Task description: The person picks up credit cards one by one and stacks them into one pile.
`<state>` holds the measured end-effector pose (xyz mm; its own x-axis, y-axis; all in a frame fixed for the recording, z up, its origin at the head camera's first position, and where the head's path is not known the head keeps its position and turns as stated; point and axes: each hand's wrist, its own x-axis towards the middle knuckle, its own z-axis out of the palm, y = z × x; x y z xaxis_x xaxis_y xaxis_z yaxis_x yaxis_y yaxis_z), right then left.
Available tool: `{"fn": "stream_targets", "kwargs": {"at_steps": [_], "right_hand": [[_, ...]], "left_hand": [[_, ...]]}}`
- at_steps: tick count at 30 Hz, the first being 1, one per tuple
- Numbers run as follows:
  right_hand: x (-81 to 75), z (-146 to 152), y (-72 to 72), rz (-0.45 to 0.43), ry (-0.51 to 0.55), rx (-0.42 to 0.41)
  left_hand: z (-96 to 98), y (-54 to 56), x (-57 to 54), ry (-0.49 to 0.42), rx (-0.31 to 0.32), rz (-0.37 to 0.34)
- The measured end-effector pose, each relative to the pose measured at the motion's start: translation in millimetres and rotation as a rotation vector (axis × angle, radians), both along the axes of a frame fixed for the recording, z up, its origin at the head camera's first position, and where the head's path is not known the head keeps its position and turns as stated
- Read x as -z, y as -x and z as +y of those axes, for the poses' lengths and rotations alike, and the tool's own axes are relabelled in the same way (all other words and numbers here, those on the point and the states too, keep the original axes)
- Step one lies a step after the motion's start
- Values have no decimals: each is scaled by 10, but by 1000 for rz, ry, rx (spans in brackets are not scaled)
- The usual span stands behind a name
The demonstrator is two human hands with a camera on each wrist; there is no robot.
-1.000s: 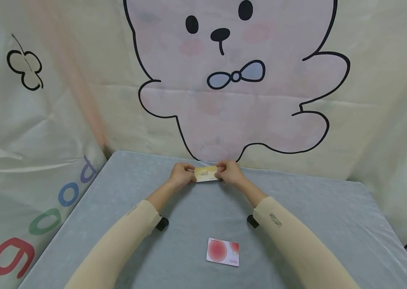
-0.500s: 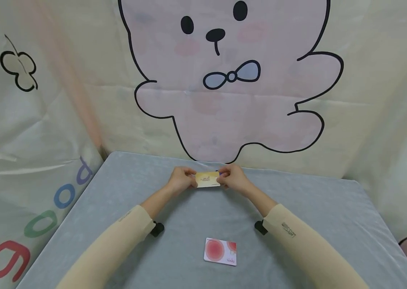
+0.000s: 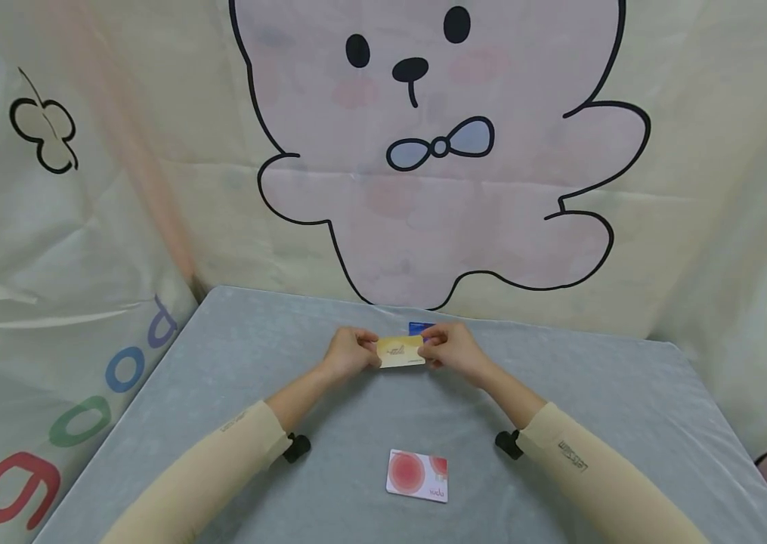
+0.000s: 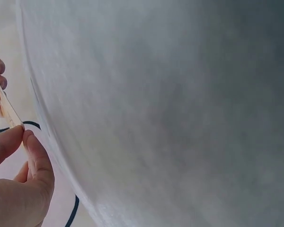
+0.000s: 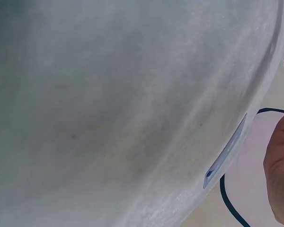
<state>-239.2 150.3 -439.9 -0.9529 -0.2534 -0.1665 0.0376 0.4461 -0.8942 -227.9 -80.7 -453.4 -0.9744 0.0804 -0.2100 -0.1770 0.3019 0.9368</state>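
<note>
Between both hands a yellow and white card (image 3: 400, 352) is held by its two short ends, above the far part of the table. My left hand (image 3: 351, 352) pinches its left end between thumb and fingers; the left wrist view shows the card (image 4: 9, 111) nearly edge-on at that hand's fingertips (image 4: 14, 134). My right hand (image 3: 454, 350) pinches the right end. Just behind the right hand a blue card (image 3: 419, 328) lies near the table's far edge, partly covered. A white card with red circles (image 3: 417, 475) lies flat between the forearms.
Grey-blue cloth covers the table (image 3: 601, 423). A hanging cloth with a printed bear (image 3: 437, 227) rises right behind the far edge. Another printed cloth (image 3: 84, 249) hangs along the left side.
Both hands have drawn the yellow and white card nearer, away from the far edge. The blue card behind the right hand has come into view. The red-circled card stays put.
</note>
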Motion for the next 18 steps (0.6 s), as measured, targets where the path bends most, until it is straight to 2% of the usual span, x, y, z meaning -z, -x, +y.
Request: {"fn": "stream_targets", "kwargs": {"at_steps": [10,18], "right_hand": [[-42,66,-156,-41,5,9],[-66,105,-325,-53,28,39]], "left_hand": [[-4,-160,-56,-6,46,39],[5,-251,-71,-14,74,28]]}}
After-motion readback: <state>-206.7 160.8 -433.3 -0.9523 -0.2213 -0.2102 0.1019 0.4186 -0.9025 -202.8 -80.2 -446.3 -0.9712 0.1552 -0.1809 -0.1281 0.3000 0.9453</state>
